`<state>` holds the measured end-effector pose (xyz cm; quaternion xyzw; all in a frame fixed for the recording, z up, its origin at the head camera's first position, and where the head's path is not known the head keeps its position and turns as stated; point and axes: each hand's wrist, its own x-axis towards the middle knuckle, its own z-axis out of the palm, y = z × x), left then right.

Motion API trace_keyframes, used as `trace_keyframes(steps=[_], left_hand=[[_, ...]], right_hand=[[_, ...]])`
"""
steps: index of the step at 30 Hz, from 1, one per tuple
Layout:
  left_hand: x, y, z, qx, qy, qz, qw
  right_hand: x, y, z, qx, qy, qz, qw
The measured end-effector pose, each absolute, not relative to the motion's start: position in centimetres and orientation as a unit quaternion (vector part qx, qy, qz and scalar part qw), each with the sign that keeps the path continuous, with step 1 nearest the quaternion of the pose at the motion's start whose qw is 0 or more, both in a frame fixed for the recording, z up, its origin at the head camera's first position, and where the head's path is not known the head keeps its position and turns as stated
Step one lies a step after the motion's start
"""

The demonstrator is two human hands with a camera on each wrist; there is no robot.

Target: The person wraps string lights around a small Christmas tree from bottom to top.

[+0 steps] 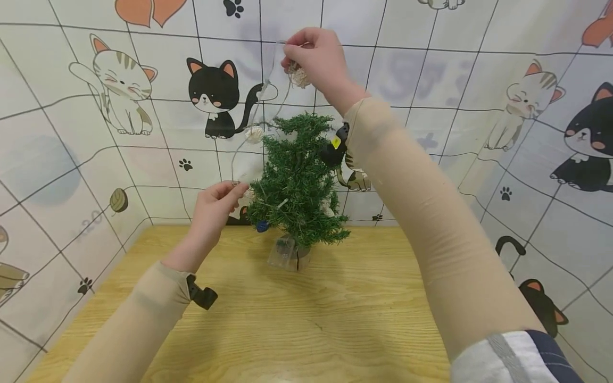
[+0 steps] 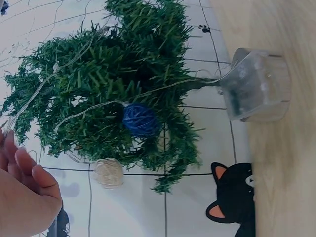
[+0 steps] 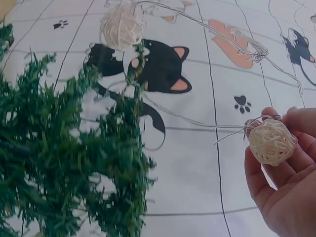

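Observation:
A small green artificial Christmas tree (image 1: 301,175) stands on the wooden table. My right hand (image 1: 320,58), raised above its top, pinches the wire of a ball string light, with a cream wicker ball (image 3: 272,142) against the fingers. From there the clear wire (image 3: 192,121) runs down past another cream ball (image 1: 254,134) left of the treetop. Beside the tree's left side, my left hand (image 1: 215,210) pinches a lower stretch of the wire between thumb and fingers. A blue ball (image 2: 140,120) and a cream ball (image 2: 108,173) hang among the lower branches.
At the tree's base sits a clear plastic box (image 1: 281,252), with wire leading to it in the left wrist view. Behind the table (image 1: 306,324) hangs a white gridded cloth (image 1: 402,80) printed with cats and paw marks. It also covers both sides.

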<state>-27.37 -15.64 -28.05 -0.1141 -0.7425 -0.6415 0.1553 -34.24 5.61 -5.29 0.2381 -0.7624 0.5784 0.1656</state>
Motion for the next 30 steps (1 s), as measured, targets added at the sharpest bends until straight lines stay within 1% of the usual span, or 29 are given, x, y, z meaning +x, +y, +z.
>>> trace_keyframes(steps=[4,11,17,25,30], left_hand=[[-27.9,-15.2,-27.2,-0.12,-0.739,-0.641,0.168],[-28.2,-14.7,-26.4,-0.125,-0.713,-0.667,0.175],[-28.3,-14.5,-26.1,-0.149,-0.696,-0.681,0.174],[-28.1,-14.5,-26.0,-0.152,-0.713,-0.662,0.174],[-28.1,-14.3,-25.7,-0.146,-0.728,-0.647,0.175]], right_hand=[[-34.6,7.2,-5.3,0.235,-0.762,0.576,0.181],[-34.6,8.8,-4.9,0.222,-0.752,0.593,0.185],[-34.3,9.8,-4.2,0.223,-0.739,0.607,0.188],[-34.1,10.7,-3.6,0.225,-0.728,0.609,0.221],[-33.9,11.3,-3.3,0.24,-0.722,0.598,0.255]])
